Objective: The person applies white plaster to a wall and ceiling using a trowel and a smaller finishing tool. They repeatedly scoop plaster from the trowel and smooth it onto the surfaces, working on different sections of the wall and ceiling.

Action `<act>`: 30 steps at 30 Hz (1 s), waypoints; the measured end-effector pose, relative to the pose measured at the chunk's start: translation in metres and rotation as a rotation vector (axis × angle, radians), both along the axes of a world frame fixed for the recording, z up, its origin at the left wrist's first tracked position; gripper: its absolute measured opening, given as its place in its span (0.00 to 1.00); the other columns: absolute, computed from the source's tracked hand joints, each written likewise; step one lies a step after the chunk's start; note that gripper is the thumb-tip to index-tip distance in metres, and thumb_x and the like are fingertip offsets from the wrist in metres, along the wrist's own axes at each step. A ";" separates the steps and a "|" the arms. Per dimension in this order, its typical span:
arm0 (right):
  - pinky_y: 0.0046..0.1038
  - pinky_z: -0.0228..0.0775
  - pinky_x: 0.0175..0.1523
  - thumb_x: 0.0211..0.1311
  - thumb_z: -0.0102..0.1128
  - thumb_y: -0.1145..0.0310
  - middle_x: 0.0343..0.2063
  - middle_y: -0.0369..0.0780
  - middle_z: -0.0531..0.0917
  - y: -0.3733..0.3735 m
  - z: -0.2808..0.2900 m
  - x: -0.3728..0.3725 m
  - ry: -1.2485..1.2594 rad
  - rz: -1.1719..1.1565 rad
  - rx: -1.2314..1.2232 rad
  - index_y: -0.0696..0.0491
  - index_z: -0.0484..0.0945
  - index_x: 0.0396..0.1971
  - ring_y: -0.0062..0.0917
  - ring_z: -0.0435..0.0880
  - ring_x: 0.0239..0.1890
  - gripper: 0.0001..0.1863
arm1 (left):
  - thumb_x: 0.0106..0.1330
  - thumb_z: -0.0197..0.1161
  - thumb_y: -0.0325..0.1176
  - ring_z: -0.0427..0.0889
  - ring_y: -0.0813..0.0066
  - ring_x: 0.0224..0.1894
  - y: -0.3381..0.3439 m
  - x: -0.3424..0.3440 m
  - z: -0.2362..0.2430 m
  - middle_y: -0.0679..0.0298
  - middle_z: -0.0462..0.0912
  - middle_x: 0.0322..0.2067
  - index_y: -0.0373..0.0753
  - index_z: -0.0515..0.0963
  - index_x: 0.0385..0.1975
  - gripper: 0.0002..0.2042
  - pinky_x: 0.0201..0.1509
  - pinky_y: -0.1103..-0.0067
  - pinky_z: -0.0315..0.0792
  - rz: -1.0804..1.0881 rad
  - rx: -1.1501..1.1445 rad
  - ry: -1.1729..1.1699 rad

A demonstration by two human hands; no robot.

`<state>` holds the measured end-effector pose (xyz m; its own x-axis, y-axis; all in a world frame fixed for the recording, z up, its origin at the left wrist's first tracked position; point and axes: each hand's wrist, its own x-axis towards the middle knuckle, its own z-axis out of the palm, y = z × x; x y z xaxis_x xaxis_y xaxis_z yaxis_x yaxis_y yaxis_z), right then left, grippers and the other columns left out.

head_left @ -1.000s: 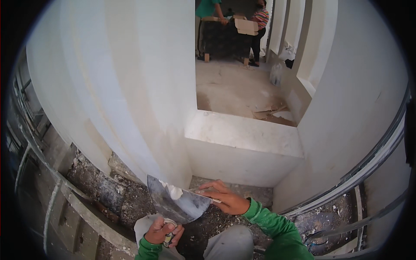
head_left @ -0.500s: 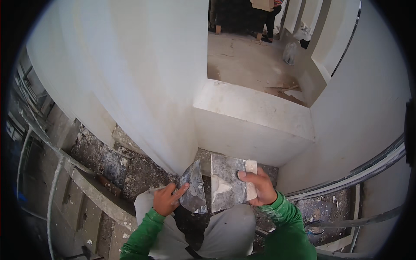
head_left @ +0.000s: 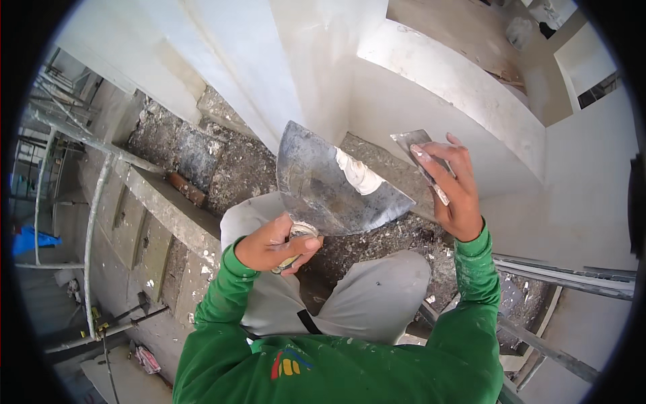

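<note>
My left hand [head_left: 269,248] is wrapped around the handle of a wide, fan-shaped putty knife [head_left: 313,182]. Its grey metal blade faces up above my knees, and a thick strip of off-white putty [head_left: 359,173] lies along the far right part of the blade. To the right of it, my right hand [head_left: 463,195] grips a flat rectangular scraper [head_left: 412,139], tilted so that it shows nearly edge-on. The scraper is apart from the putty knife, and my fingers cover part of it. Pale smears mark my right fingers.
A white wall corner [head_left: 330,74] and a low ledge [head_left: 451,64] stand ahead. Metal scaffold pipes [head_left: 94,229] run along the left, beside wooden planks [head_left: 161,209]. Debris-strewn floor [head_left: 232,161] lies beneath. A metal rail [head_left: 565,275] is at the right.
The view has tilted down and shifted left. My left hand now has the putty knife by its handle, blade turned up with putty on it. The scraper in my right hand has turned edge-on, away from the knife.
</note>
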<state>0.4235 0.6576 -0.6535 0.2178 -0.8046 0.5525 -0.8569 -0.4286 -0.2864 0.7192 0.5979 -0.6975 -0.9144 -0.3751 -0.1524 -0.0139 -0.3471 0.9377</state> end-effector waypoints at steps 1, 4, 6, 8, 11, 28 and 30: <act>0.52 0.53 0.61 0.42 0.59 0.81 0.43 0.34 0.77 0.001 0.006 -0.003 -0.062 -0.060 -0.182 0.45 0.77 0.48 0.29 0.75 0.43 0.28 | 0.69 0.51 0.37 0.63 0.81 0.12 -0.002 0.000 0.001 0.65 0.66 0.16 0.31 0.64 0.41 0.14 0.14 0.84 0.61 0.059 -0.127 -0.154; 0.50 0.55 0.61 0.43 0.63 0.72 0.40 0.25 0.79 0.003 0.011 0.004 0.216 -0.097 -0.453 0.39 0.80 0.43 0.24 0.75 0.40 0.22 | 0.67 0.54 0.38 0.65 0.81 0.10 -0.001 -0.008 0.000 0.67 0.67 0.11 0.33 0.65 0.29 0.13 0.15 0.82 0.60 0.223 -0.404 -0.305; 0.48 0.58 0.61 0.42 0.64 0.65 0.41 0.19 0.77 0.004 0.003 0.018 0.336 -0.054 -0.296 0.36 0.81 0.40 0.19 0.73 0.41 0.19 | 0.67 0.54 0.37 0.65 0.80 0.10 0.002 -0.015 0.000 0.66 0.67 0.11 0.33 0.66 0.29 0.12 0.15 0.82 0.60 0.235 -0.669 -0.315; 0.48 0.59 0.60 0.44 0.62 0.65 0.41 0.18 0.77 -0.003 -0.017 0.028 0.364 0.005 -0.140 0.36 0.81 0.40 0.18 0.72 0.43 0.18 | 0.67 0.54 0.35 0.64 0.79 0.11 0.006 -0.014 0.002 0.65 0.67 0.13 0.32 0.66 0.31 0.12 0.14 0.83 0.60 0.330 -0.478 -0.352; 0.42 0.62 0.60 0.47 0.59 0.67 0.42 0.21 0.76 -0.007 -0.054 0.020 0.383 0.147 0.004 0.37 0.79 0.43 0.19 0.71 0.45 0.19 | 0.67 0.53 0.33 0.65 0.78 0.13 0.011 0.007 0.005 0.64 0.66 0.16 0.30 0.64 0.38 0.11 0.13 0.83 0.62 0.571 -0.258 -0.238; 0.45 0.75 0.46 0.58 0.57 0.68 0.37 0.38 0.78 -0.172 -0.395 -0.015 -1.977 -0.297 0.876 0.54 0.70 0.43 0.29 0.79 0.40 0.14 | 0.65 0.53 0.33 0.66 0.75 0.13 0.018 0.083 -0.072 0.62 0.63 0.16 0.32 0.60 0.31 0.11 0.10 0.81 0.64 0.767 0.016 -0.199; 0.46 0.75 0.46 0.58 0.57 0.67 0.37 0.38 0.77 -0.179 -0.396 -0.013 -1.967 -0.337 0.861 0.54 0.69 0.44 0.29 0.78 0.40 0.15 | 0.65 0.53 0.33 0.66 0.75 0.13 0.015 0.084 -0.070 0.62 0.63 0.16 0.32 0.60 0.30 0.12 0.10 0.81 0.64 0.762 0.030 -0.191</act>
<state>0.4106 0.4786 -1.0496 -0.1860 -0.7853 -0.5905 0.7022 0.3142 -0.6390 0.8036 0.6131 -0.7675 -0.3637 -0.8816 -0.3008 0.0784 -0.3507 0.9332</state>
